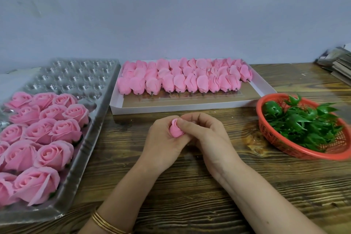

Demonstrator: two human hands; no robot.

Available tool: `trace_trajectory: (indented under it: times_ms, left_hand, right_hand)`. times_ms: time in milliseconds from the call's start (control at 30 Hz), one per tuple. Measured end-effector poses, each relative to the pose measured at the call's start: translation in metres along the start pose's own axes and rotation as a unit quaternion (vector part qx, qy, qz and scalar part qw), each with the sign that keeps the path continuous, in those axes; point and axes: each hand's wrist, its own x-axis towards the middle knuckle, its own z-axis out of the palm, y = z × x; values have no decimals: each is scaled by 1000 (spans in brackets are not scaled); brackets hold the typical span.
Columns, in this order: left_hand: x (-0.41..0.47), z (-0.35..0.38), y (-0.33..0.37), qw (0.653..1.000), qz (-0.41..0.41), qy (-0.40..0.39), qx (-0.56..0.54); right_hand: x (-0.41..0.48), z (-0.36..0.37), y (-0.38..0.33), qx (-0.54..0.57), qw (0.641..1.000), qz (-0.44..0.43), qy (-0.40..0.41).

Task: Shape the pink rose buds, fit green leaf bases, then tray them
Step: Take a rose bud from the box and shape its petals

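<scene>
Gripping bud [176, 130] over counter [190, 188] with both hands: left hand [161, 144] fingers curl round its lower half, right hand [207, 135] thumb and fingers pinch its top.

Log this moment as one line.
step: shaping | left hand: grips pink bud | right hand: pinches it | leaf bases: in red basket
</scene>
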Motion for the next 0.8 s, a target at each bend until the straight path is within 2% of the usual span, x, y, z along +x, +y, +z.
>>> trace_trajectory:
  times_ms: [367, 433, 567, 667, 800]
  left_hand:
    - [-1, 0, 1, 1000, 8, -2, 4]
    - [-1, 0, 2, 1000, 1, -2, -22]
    - [0, 2, 4, 989, -35, 44, -134]
    - [2, 1, 3, 979, -75, 50, -184]
    - [4, 1, 5, 954, -118, 54, -269]
  right_hand:
    - [3, -2, 5, 7, 1000, 3, -22]
    - [5, -2, 6, 34, 999, -9, -34]
    - [9, -4, 5, 117, 993, -12, -24]
    - [6, -5, 5, 46, 998, -8, -37]
    - [2, 1, 9, -62, 994, -52, -68]
